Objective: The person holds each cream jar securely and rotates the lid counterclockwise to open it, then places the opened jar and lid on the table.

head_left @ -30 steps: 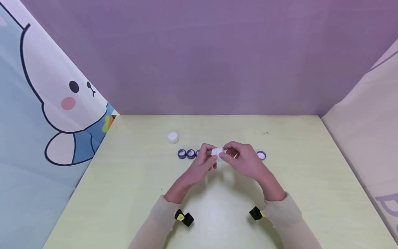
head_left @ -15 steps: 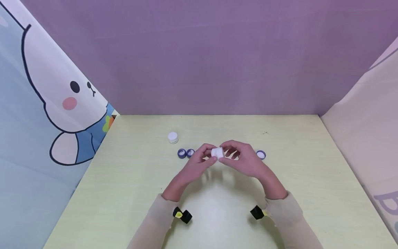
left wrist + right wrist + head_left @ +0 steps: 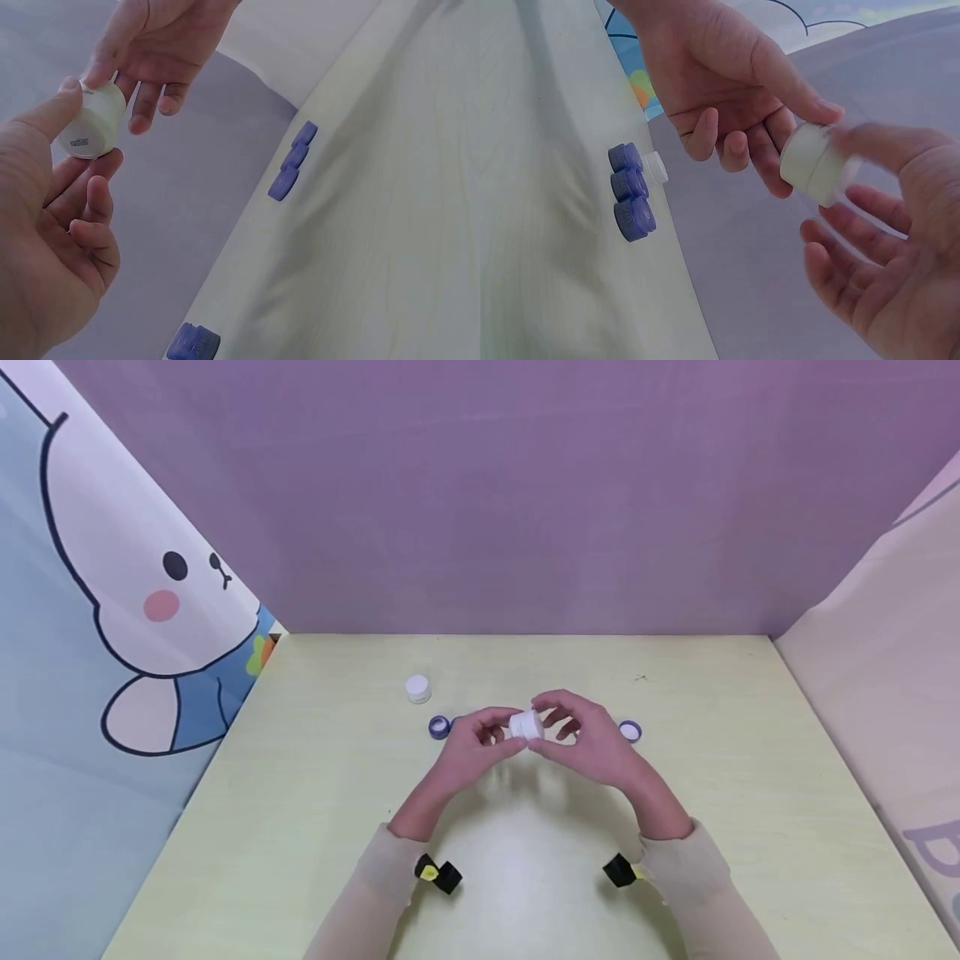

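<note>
Left hand (image 3: 472, 745) and right hand (image 3: 583, 737) pinch a white jar (image 3: 526, 724) between thumbs and fingertips, above the table (image 3: 750, 827). Compared with a second ago, the jar is slightly higher, and the left hand now hides more of the purple caps (image 3: 439, 727).

Two white jars (image 3: 526, 725), four purple caps (image 3: 632, 201)
</note>
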